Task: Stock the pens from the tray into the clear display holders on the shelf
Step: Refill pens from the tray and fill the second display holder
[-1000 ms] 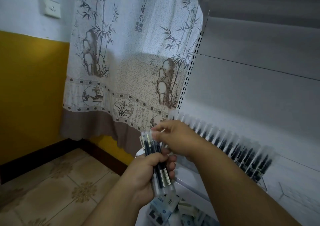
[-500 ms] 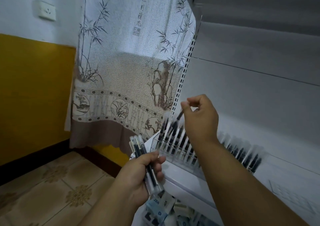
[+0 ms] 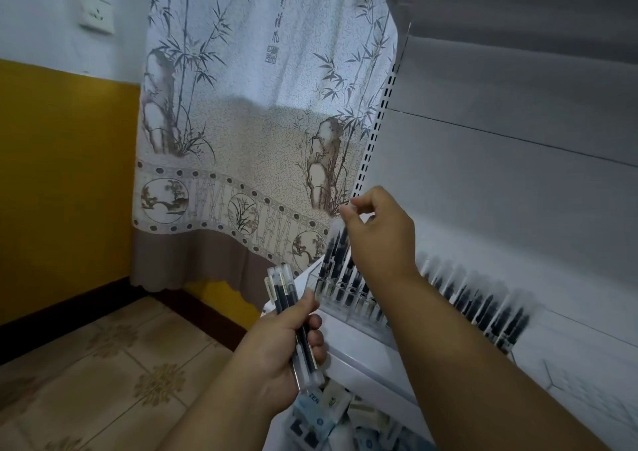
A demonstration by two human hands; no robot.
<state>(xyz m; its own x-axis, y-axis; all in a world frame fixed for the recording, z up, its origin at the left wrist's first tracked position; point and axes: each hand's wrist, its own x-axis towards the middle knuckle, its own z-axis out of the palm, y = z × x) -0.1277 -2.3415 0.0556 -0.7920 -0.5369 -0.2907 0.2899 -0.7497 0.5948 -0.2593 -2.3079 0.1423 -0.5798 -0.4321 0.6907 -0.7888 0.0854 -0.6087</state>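
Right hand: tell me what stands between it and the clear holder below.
Nothing separate blocks it. The right hand pinches something thin over the clear holder, whose left slots already carry upright pens; whether a free slot lies beneath is hidden by the hand.

L hand [image 3: 279,343] w/ pens [image 3: 293,316], shelf [image 3: 362,350]

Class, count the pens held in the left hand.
3 show, bunched in the left hand: pens with tops side by side above the thumb. More may hide behind the fingers.
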